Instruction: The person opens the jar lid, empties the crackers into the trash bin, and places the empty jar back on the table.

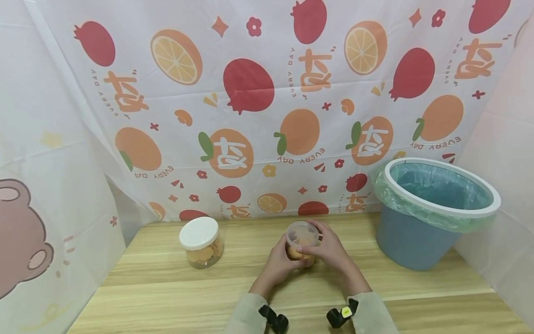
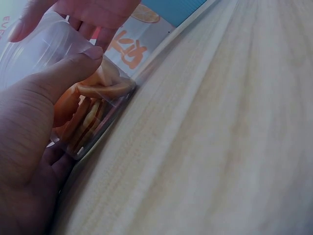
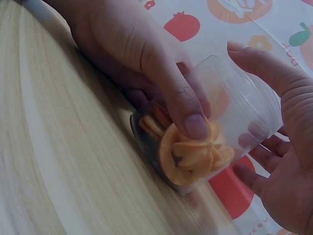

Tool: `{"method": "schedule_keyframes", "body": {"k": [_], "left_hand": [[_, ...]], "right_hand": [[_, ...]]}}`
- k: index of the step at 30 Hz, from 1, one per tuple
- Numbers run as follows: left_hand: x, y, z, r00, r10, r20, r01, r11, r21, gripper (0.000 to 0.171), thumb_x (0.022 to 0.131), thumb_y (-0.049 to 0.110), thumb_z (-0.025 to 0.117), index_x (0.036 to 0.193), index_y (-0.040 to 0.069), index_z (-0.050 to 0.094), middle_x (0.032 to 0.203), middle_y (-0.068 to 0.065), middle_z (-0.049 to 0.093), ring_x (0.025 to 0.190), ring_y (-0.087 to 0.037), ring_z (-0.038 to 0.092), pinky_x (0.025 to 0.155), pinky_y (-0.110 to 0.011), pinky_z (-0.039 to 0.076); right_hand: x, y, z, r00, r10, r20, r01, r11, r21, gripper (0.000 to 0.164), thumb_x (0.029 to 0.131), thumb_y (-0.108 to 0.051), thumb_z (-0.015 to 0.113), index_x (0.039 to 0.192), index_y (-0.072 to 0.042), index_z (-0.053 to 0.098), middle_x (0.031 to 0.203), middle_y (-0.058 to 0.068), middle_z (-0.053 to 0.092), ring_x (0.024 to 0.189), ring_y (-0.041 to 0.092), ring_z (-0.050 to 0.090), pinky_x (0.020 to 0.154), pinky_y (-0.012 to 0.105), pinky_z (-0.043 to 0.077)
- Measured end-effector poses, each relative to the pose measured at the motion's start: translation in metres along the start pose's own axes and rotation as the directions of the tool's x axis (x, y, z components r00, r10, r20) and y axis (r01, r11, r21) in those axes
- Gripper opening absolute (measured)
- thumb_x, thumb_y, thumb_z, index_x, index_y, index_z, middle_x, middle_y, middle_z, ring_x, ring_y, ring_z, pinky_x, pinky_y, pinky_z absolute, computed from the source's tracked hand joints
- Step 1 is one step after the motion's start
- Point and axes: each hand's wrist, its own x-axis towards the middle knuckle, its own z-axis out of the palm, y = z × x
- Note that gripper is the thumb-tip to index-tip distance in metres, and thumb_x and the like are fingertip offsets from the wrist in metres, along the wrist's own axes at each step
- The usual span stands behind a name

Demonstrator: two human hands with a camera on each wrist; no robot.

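Note:
A clear plastic jar (image 1: 303,232) stands on the wooden table in front of me, with golden-brown cookies (image 3: 193,159) lying in its lower part. My left hand (image 1: 280,260) grips the jar low on its side, the thumb pressed along the clear wall above the cookies. Around the upper rim curves my right hand (image 1: 331,247), thumb on the near side and fingers behind. Whether a clear lid covers the jar's top cannot be told. To the left stands a second jar (image 1: 202,243) of similar cookies, closed by a white lid (image 1: 199,233).
At the right of the table (image 1: 167,297) stands a blue bin (image 1: 410,241) lined with a green plastic bag (image 1: 385,190). A fruit-print sheet (image 1: 267,116) hangs behind the table, and pale sheets close off both sides.

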Motion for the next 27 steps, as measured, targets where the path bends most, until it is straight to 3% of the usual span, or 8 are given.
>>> {"method": "schedule_keyframes", "body": {"k": [15,20,27], "left_hand": [[0.000,0.002,-0.001,1.000,-0.009,0.005,0.009,1.000,-0.018,0.088,0.078,0.033,0.088,0.152,0.021,0.040,0.144,-0.003,0.057,0.133,-0.023,0.055,0.110,-0.045,0.044],[0.000,0.001,0.000,1.000,-0.010,0.004,0.011,1.000,-0.018,0.088,0.078,0.033,0.088,0.152,0.023,0.040,0.145,-0.002,0.057,0.134,-0.022,0.054,0.111,-0.046,0.043],[0.001,0.001,0.000,1.000,-0.007,-0.010,0.007,1.000,-0.009,0.089,0.077,0.034,0.089,0.151,0.022,0.042,0.144,-0.002,0.057,0.134,-0.022,0.054,0.112,-0.048,0.042]], "right_hand": [[-0.004,-0.013,0.001,0.997,0.000,-0.078,-0.010,0.992,-0.126,0.091,0.066,-0.046,0.093,0.141,-0.013,0.054,0.141,0.010,0.057,0.128,0.030,0.055,0.106,0.055,0.046],[-0.004,-0.012,0.001,0.998,0.012,-0.057,-0.018,0.994,-0.104,0.095,0.067,-0.045,0.093,0.145,-0.012,0.050,0.145,0.011,0.053,0.130,0.031,0.053,0.107,0.056,0.045],[-0.002,-0.002,0.004,1.000,0.009,0.009,-0.009,1.000,0.022,0.098,0.074,-0.040,0.089,0.154,-0.012,0.039,0.152,0.013,0.046,0.136,0.033,0.048,0.110,0.056,0.042]]}}
